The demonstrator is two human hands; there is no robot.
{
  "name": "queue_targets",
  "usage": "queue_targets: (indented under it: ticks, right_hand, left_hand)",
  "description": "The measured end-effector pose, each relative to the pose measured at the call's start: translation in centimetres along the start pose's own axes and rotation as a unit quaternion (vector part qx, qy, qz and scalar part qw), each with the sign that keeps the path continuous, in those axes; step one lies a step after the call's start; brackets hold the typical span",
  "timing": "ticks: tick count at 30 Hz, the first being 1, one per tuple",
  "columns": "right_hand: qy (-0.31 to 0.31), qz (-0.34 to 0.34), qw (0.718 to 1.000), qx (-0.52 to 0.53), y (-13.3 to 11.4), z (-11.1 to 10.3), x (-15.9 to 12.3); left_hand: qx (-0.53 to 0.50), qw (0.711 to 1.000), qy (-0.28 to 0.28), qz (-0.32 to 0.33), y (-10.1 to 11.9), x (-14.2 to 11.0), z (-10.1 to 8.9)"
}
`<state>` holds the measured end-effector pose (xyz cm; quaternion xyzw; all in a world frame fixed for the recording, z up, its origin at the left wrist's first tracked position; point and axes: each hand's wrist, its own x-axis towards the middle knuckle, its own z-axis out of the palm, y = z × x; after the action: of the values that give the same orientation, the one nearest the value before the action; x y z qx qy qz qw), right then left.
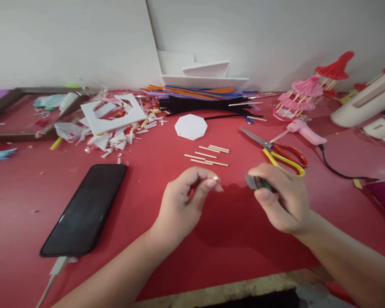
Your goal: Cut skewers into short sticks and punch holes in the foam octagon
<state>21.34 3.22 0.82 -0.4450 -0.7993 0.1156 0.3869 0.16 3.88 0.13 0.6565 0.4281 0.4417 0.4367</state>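
Note:
My left hand [188, 201] is closed in a pinch on a small pale stick [216, 179], of which only a tip shows between thumb and forefinger. To the right, my right hand [282, 196] grips a cutter knife [253, 181]; its short grey blade points left toward the left hand, and a bit of green handle shows. The two hands are apart, above the red table. Just beyond them lie several short wooden sticks [205, 156]. Behind these is a white octagonal board [191, 127] with small holes near its corners.
Scissors [272, 149] and a pink glue gun [308, 131] with a cord lie right. A pink and red pagoda model [303, 94] stands at the back right. A black phone [85, 209] on a cable lies left. White foam offcuts [114, 113] and pipe cleaners [199, 92] line the back.

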Motion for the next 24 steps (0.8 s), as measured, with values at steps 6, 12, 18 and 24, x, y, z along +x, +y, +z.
queue_targets:
  ticks: [6,12,18,24]
  right_hand:
    - [-0.004,0.099,0.967,-0.233,1.5,0.4,0.3]
    - [-0.112,0.262,0.868,-0.408,4.3,-1.6,0.4]
    - [-0.189,0.327,0.830,-0.411,5.3,-2.4,0.8]
    - [-0.211,0.333,0.819,-0.416,5.3,-2.8,0.9]
  left_hand:
    - [-0.063,0.995,0.048,-0.060,-1.0,1.1,-0.3]
    - [-0.089,0.991,0.029,-0.096,-0.6,0.5,0.0]
    - [-0.097,0.988,-0.005,-0.121,-0.2,0.0,0.4]
    - [-0.097,0.986,-0.012,-0.132,0.3,-0.3,0.4]
